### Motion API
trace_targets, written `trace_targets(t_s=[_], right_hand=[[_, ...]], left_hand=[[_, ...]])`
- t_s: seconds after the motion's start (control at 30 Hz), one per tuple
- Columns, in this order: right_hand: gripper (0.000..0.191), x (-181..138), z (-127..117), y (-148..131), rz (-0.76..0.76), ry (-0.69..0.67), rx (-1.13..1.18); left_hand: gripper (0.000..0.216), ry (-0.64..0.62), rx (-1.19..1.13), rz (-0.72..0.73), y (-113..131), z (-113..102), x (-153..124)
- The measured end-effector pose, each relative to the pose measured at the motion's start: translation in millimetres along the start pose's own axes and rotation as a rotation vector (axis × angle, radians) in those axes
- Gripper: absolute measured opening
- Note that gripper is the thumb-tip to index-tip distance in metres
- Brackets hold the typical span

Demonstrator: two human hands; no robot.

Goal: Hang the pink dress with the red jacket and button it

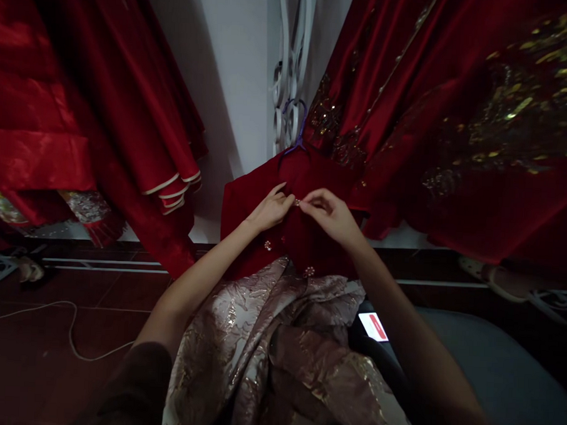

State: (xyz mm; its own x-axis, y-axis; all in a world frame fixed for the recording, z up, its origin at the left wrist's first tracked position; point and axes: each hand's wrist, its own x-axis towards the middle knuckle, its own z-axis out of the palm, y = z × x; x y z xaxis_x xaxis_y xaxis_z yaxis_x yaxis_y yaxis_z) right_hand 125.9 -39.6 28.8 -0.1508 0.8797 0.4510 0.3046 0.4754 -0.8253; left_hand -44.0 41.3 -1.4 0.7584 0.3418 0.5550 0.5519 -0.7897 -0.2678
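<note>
Right hand (329, 216) pinches small sparkly round button (297, 202) at upper front of dark-red cloth garment (246, 199) on thin purple plastic-looking hanger (300, 142), left hand (270, 212) bunched just beside it, can't tell what its fingers grip; taut, steady cloth probably helps.

The single head view looks from above, facing forward and down, with the left hand (270, 211) and right hand (333, 216) near it, around its middle; it reaches wide, from the floor (24, 351) at lower left to the wall (229, 53) beyond.
</note>
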Motion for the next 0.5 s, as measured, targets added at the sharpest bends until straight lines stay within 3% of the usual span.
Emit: trace_targets(t_s=[0.1, 0.17, 0.23, 0.3, 0.4, 0.5], right_hand=[[0.05, 34.1, 17.0, -14.4, 0.037, 0.03, 0.041], [0.061, 53.7, 32.2, -14.1, 0.152, 0.036, 0.02], [0.077, 66.0, 47.5, -7.2, 0.309, 0.157, -0.101], [0.09, 69.6, 57.9, 3.9, 0.345, 0.367, -0.284], [0.089, 64.1, 55.5, 23.9, 0.288, 0.568, -0.515], [0.079, 55.6, 31.1, 42.6, 0.388, 0.507, -0.586]], left_hand=[[0.025, 0.011, -0.017, -0.046, 3.4, -1.6, -1.2], [0.03, 0.028, -0.043, -0.144, 6.1, -5.5, -3.4], [0.033, 0.092, -0.053, -0.318, 7.7, -10.7, -8.0], [0.04, 0.18, -0.035, -0.53, 7.1, -15.5, -14.5], [0.051, 0.261, 0.014, -0.794, 1.0, -18.1, -25.6], [0.062, 0.34, 0.018, -0.943, -10.5, -15.3, -35.6]])
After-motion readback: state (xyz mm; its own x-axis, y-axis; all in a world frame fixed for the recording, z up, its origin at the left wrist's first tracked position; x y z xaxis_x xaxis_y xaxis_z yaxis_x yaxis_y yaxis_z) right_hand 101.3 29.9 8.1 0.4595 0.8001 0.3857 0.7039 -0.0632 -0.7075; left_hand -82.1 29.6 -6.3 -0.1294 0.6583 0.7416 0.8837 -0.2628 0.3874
